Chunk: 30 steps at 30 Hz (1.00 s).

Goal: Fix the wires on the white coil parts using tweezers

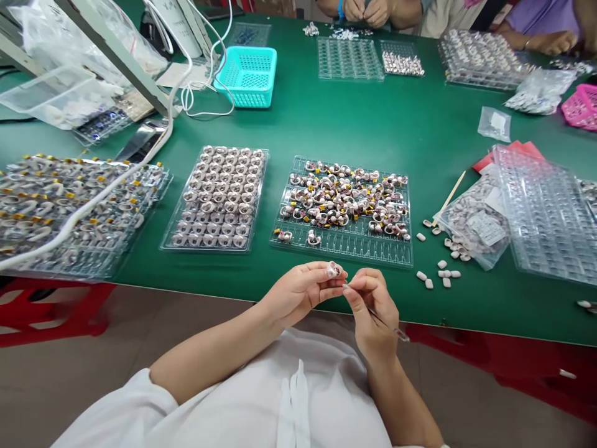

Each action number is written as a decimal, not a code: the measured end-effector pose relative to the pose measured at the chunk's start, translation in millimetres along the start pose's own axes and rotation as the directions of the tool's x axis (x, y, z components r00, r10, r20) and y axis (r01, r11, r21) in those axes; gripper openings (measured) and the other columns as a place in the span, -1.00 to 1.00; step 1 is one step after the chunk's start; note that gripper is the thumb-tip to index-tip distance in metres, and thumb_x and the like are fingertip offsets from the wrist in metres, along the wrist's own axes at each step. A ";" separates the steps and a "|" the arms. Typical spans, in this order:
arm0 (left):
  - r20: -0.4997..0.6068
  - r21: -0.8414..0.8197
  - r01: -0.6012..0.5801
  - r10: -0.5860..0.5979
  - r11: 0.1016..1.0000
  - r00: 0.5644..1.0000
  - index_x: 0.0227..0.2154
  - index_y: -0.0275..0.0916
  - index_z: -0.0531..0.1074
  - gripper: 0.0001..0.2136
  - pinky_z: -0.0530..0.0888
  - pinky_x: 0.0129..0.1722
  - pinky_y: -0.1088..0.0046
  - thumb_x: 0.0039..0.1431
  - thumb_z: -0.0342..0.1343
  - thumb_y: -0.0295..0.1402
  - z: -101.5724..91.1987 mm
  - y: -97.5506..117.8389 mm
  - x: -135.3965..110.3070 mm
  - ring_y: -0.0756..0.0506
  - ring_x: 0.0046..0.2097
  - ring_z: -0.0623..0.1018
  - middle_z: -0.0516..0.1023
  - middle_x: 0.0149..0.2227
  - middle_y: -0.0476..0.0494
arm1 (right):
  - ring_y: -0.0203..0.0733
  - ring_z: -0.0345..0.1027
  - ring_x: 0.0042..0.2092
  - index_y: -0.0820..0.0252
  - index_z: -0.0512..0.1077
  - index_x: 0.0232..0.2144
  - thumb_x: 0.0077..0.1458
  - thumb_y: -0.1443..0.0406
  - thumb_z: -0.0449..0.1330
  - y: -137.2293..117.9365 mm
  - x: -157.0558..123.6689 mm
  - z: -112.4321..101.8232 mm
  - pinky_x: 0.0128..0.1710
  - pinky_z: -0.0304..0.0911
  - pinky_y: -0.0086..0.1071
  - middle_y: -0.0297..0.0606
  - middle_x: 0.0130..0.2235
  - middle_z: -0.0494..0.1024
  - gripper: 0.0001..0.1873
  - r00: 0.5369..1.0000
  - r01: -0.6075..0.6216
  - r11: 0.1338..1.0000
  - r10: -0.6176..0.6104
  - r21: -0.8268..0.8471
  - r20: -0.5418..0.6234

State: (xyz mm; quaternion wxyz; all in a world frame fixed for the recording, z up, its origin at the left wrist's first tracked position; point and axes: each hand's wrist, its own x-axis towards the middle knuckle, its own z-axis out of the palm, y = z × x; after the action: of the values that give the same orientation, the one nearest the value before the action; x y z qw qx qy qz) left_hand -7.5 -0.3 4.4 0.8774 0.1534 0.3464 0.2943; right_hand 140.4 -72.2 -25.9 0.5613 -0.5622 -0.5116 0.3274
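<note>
My left hand pinches a small pale earbud-like part between its fingertips, just above the table's near edge. My right hand is closed on a thin tweezer-like tool whose tip points at that part. Straight ahead lies a clear tray heaped with loose pale parts with coloured wires. To its left a second clear tray holds the same parts in neat rows.
A wide tray of parts lies far left under a white cable. Empty clear trays, a bag of parts and loose white pieces sit right. A teal basket stands behind. Other people's hands work at the far edge.
</note>
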 end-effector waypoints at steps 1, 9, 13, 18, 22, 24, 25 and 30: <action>0.007 0.003 0.006 -0.006 1.000 1.000 -0.39 -0.35 0.59 -0.90 0.54 -0.11 0.48 0.08 0.35 -0.42 0.1 -0.5 0.2 -0.01 -0.23 0.59 0.62 -0.30 -0.14 | -0.26 0.39 -0.25 0.12 0.44 -0.24 0.25 0.31 0.20 1.0 0.3 0.9 -0.37 0.36 -0.42 -0.24 -0.20 0.40 -0.97 1.000 0.003 1.000 -0.003 -0.006 -0.006; -0.036 0.144 -0.052 0.057 0.988 0.998 -0.37 -0.36 0.59 -0.84 0.57 -0.17 0.40 0.04 0.38 -0.36 -2.0 -1.7 0.4 -0.05 -0.29 0.61 0.63 -0.34 -0.14 | -0.27 0.41 -0.30 0.10 0.45 -0.22 0.20 0.40 0.26 -4.6 1.3 -5.9 -0.39 0.31 -0.41 -0.29 -0.25 0.53 -0.88 0.991 0.135 0.969 -0.134 -0.205 0.017; -0.024 0.305 -0.131 0.145 0.943 0.989 -0.36 -0.34 0.60 -0.83 0.56 -0.16 0.39 0.02 0.39 -0.36 -4.6 -4.4 -1.0 -0.05 -0.31 0.61 0.64 -0.37 -0.12 | -0.33 0.34 -0.40 0.09 0.45 -0.23 0.19 0.41 0.25 -9.2 2.8 -8.5 -0.49 0.23 -0.44 -0.31 -0.29 0.52 -0.87 0.989 0.139 0.974 -0.127 -0.177 0.080; 0.041 0.480 -0.277 0.294 0.832 0.955 -0.28 -0.31 0.59 -0.82 0.56 -0.18 0.41 0.10 0.34 -0.32 -6.4 -9.0 -4.8 -0.06 -0.30 0.62 0.66 -0.37 -0.11 | -0.35 0.33 -0.41 0.05 0.47 -0.13 0.20 0.43 0.21 -5.1 -1.1 -7.4 -0.51 0.24 -0.47 -0.34 -0.30 0.50 -0.78 0.993 0.108 0.985 -0.101 -0.136 0.057; 0.103 0.627 -0.375 0.404 0.683 0.909 -0.24 -0.31 0.62 -0.83 0.55 -0.20 0.44 0.17 0.26 -0.33 -5.0 -8.6 -7.9 -0.08 -0.29 0.63 0.68 -0.36 -0.15 | -0.28 0.41 -0.33 0.05 0.49 -0.09 0.22 0.39 0.21 0.0 -3.1 -7.3 -0.45 0.32 -0.45 -0.29 -0.26 0.52 -0.77 0.998 0.060 0.992 -0.056 -0.112 0.036; 0.152 0.711 -0.414 0.450 0.568 0.880 -0.23 -0.29 0.64 -0.84 0.55 -0.22 0.44 0.20 0.23 -0.34 -4.8 -7.3 -9.0 -0.09 -0.29 0.64 0.69 -0.35 -0.17 | -0.27 0.43 -0.31 0.06 0.51 -0.10 0.22 0.37 0.21 1.9 -3.1 -7.1 -0.44 0.34 -0.44 -0.27 -0.25 0.53 -0.79 0.998 0.045 0.995 -0.041 -0.090 0.051; 0.184 0.748 -0.435 0.473 0.501 0.862 -0.21 -0.28 0.64 -0.83 0.55 -0.23 0.44 0.21 0.22 -0.35 -5.2 -6.7 -9.2 -0.09 -0.29 0.64 0.70 -0.34 -0.17 | -0.27 0.43 -0.31 0.06 0.51 -0.11 0.22 0.36 0.21 2.7 -3.1 -6.9 -0.43 0.35 -0.44 -0.27 -0.25 0.54 -0.80 0.998 0.035 0.996 -0.030 -0.077 0.055; 0.383 0.793 -0.570 0.554 0.212 0.739 -0.12 -0.19 0.64 -0.80 0.54 -0.24 0.42 0.26 0.18 -0.38 -11.9 -6.0 -7.0 -0.09 -0.30 0.64 0.71 -0.34 -0.16 | -0.28 0.43 -0.34 0.10 0.53 -0.18 0.22 0.34 0.22 3.2 -3.0 -3.9 -0.41 0.37 -0.44 -0.28 -0.28 0.52 -0.88 0.997 -0.056 0.998 0.056 0.000 0.044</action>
State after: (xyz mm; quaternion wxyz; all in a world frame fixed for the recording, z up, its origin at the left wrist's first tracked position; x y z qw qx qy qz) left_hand -17.5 -8.5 -3.4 0.5010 0.6973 0.3582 0.3667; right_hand 143.9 -75.6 -29.0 0.5410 -0.5685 -0.5076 0.3555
